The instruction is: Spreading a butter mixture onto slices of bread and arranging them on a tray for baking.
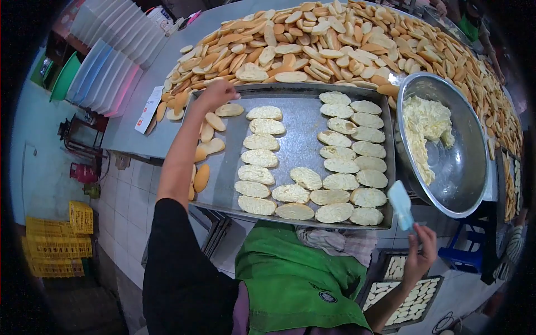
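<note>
My left hand [218,95] is over the far left corner of a metal baking tray [293,144], fingers curled beside the bread pile. Whether it grips a slice is hidden. Below it, several plain bread slices [215,121] lie loose along the tray's left side. Oval slices coated with pale cream [262,158] stand in columns across the middle, right and near edge of the tray. My right hand [421,251] holds a light-blue spatula [400,205] by its handle, blade up, just off the tray's near right corner. Right of the tray, a steel bowl [462,167] holds pale cream [425,130].
A large heap of oval bread slices [318,46] covers the table behind the tray. Stacked plastic tubs [104,79] stand at the left. On the floor are yellow crates [58,245], a blue stool [465,247] and filled trays [412,299]. Another person [471,25] is at the far right.
</note>
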Motion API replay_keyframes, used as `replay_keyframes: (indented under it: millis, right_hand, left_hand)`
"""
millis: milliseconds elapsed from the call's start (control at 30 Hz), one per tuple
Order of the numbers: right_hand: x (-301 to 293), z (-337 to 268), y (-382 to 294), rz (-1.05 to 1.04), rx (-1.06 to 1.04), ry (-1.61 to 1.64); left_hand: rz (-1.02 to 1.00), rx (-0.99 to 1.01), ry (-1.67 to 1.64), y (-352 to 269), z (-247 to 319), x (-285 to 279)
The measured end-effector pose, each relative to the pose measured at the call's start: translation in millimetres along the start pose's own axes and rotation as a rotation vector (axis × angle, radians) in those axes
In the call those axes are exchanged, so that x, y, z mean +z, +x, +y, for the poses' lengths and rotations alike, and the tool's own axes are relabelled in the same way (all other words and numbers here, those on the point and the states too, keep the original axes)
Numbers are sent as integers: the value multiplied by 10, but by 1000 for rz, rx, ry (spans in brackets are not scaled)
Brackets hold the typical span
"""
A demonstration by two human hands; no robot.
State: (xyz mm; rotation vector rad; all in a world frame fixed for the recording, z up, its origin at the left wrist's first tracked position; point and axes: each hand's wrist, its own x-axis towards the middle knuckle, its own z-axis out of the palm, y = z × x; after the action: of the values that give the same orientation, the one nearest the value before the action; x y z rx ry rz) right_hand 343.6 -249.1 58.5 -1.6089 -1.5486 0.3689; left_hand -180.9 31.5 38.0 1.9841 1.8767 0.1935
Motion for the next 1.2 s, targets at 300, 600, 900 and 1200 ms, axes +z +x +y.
replay_keyframes:
  millis: [300,600,900,1200]
  right_hand:
    - [-635,231,1211,59,-56,-569]
    - [-264,823,2265,-382,175,-921]
    - [-363,825,2300,-611,415,-190]
    - [-342,383,1211,-241,310,353]
  left_hand:
    - [384,350,323,-397,-337,364]
    - [498,-38,-1300,-920,146,108]
    - [160,-32,-1818,-1873,647,315]
    - [-89,125,-1813,-1951,1214,739]
